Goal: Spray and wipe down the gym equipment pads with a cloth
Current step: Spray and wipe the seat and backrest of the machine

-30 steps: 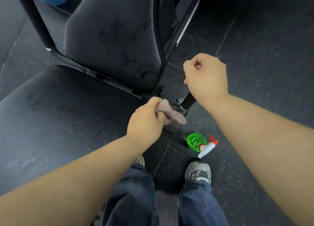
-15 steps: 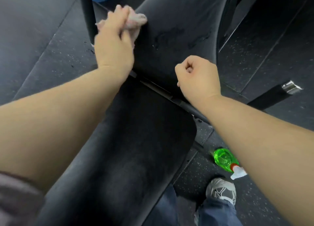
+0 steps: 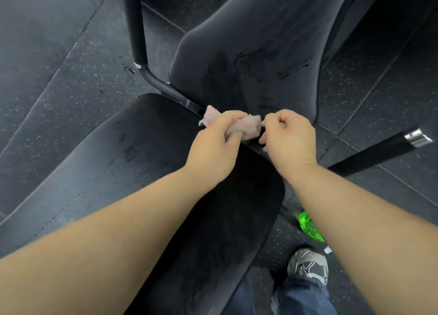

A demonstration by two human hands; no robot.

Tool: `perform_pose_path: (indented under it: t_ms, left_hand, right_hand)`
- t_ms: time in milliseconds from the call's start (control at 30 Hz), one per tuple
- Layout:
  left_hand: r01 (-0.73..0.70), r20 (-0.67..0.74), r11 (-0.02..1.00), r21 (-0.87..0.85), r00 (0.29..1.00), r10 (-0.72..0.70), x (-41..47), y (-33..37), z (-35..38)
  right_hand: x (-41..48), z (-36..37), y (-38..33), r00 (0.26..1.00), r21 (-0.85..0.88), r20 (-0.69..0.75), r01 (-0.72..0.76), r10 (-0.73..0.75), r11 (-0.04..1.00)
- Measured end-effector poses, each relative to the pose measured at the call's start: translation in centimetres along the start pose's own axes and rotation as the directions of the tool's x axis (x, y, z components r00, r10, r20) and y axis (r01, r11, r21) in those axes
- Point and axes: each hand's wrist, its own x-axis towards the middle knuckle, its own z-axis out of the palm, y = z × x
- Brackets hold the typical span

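left hand (image 3: 213, 148) grips the cloth (image 3: 248, 125), right hand (image 3: 291, 139) fisted at its 3 o'clock; bunched, it may miss wet streaks on the backrest (image 3: 251, 53).

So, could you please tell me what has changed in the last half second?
The left hand, gripping the cloth, swept from the back pad's upper edge down to its base by the seat. The right hand, still fisted, closed in beside the cloth. The spray bottle stayed on the floor.

L hand (image 3: 213, 146) gripping; R hand (image 3: 288, 139) fisted.
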Motion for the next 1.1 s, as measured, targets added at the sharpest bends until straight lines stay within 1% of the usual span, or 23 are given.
perform_pose_path:
  t_ms: [33,100,133,167,300,333,367,433,467,500,533,567,600,633,667,733,767,800,867,967,1033,1067,1100]
  left_hand:
    - [0.058,-0.01,0.994,-0.093,0.998,-0.06,-0.5,0.6,-0.1]
    - [0.133,0.022,0.958,-0.253,0.991,-0.132,-1.6,2.2,0.2]
    - [0.168,0.047,0.936,-0.308,0.986,-0.162,-2.1,2.8,0.6]
    - [0.192,0.076,0.925,-0.327,0.981,-0.177,-2.6,3.4,1.1]
    - [0.223,0.216,0.945,-0.238,0.961,-0.172,-4.4,4.2,5.0]
    - [0.226,0.241,0.951,-0.212,0.955,-0.173,-4.7,4.3,6.1]
    - [0.226,0.27,0.959,-0.172,0.947,-0.175,-5.3,4.6,7.8]
    - [0.227,0.296,0.966,-0.126,0.938,-0.181,-6.3,4.7,10.5]
    - [0.227,0.319,0.968,-0.109,0.93,-0.182,-6.9,4.9,12.3]
    - [0.233,0.343,0.967,-0.102,0.921,-0.186,-7.6,5.1,14.0]
    - [0.24,0.361,0.966,-0.096,0.913,-0.191,-8.1,5.3,15.6]
    - [0.245,0.372,0.964,-0.1,0.908,-0.192,-8.4,5.1,16.9]
    - [0.247,0.379,0.965,-0.088,0.904,-0.196,-8.7,4.9,18.3]
    - [0.248,0.378,0.965,-0.079,0.904,-0.201,-8.9,4.5,19.6]
    - [0.251,0.369,0.965,-0.072,0.906,-0.208,-8.8,4.1,20.4]
    - [0.274,0.36,0.961,-0.049,0.902,-0.238,-9.0,3.2,22.2]
    - [0.283,0.357,0.959,-0.036,0.899,-0.252,-9.0,2.8,22.8]
    - [0.286,0.355,0.958,-0.024,0.898,-0.259,-9.0,2.4,23.3]
    - [0.279,0.346,0.96,-0.007,0.902,-0.259,-8.8,1.5,23.8]
    - [0.274,0.315,0.962,0.008,0.912,-0.262,-8.4,0.5,24.5]
    - [0.279,0.311,0.96,0.0,0.913,-0.265,-8.0,0.3,24.7]
    - [0.276,0.31,0.961,0.001,0.914,-0.263,-7.8,0.3,24.8]
    - [0.265,0.308,0.964,0.007,0.917,-0.254,-7.3,0.1,24.7]
  right_hand:
    - [-0.5,-0.1,0.3,1.0,0.011,0.006,-0.015,0.014,1.0]
    - [-1.6,-0.8,1.1,0.999,0.036,-0.004,-0.052,0.052,0.998]
    - [-2.1,-1.1,1.5,0.997,0.042,-0.015,-0.07,0.07,0.997]
    - [-2.4,-1.6,2.2,0.996,0.046,-0.033,-0.08,0.082,0.996]
    - [-3.6,-5.3,7.0,0.987,-0.026,-0.095,-0.136,0.133,0.99]
    - [-4.0,-6.3,8.5,0.981,-0.042,-0.123,-0.156,0.15,0.987]
    - [-4.6,-7.6,10.9,0.969,-0.052,-0.18,-0.183,0.171,0.982]
    - [-5.9,-9.4,15.4,0.921,-0.045,-0.33,-0.233,0.206,0.971]
    - [-6.9,-10.6,17.9,0.881,-0.031,-0.401,-0.286,0.25,0.958]
    - [-8.0,-11.8,20.4,0.844,-0.017,-0.445,-0.343,0.3,0.939]
    - [-9.0,-12.7,22.9,0.821,-0.005,-0.456,-0.387,0.342,0.922]
    - [-9.7,-13.4,25.0,0.818,-0.009,-0.423,-0.434,0.39,0.901]
    - [-10.5,-13.9,27.1,0.817,-0.03,-0.354,-0.496,0.455,0.868]
    - [-11.2,-13.9,29.2,0.823,-0.083,-0.254,-0.542,0.508,0.836]
    - [-11.4,-13.6,30.6,0.833,-0.161,-0.139,-0.552,0.535,0.818]
    - [-11.8,-12.6,33.2,0.847,-0.259,0.06,-0.498,0.528,0.828]
    - [-11.8,-12.0,34.1,0.855,-0.271,0.127,-0.457,0.502,0.847]
    - [-11.5,-11.3,34.8,0.864,-0.26,0.163,-0.428,0.476,0.865]
    - [-10.5,-9.9,35.4,0.901,-0.2,0.17,-0.365,0.399,0.909]
    - [-8.6,-8.2,35.6,0.976,-0.126,0.089,-0.189,0.201,0.974]
    - [-7.6,-7.1,35.7,0.995,-0.175,0.077,-0.052,0.066,0.983]
    - [-7.2,-6.9,36.1,0.995,-0.207,0.088,-0.018,0.037,0.978]
    - [-6.5,-6.3,36.3,0.997,-0.205,0.066,-0.019,0.034,0.979]
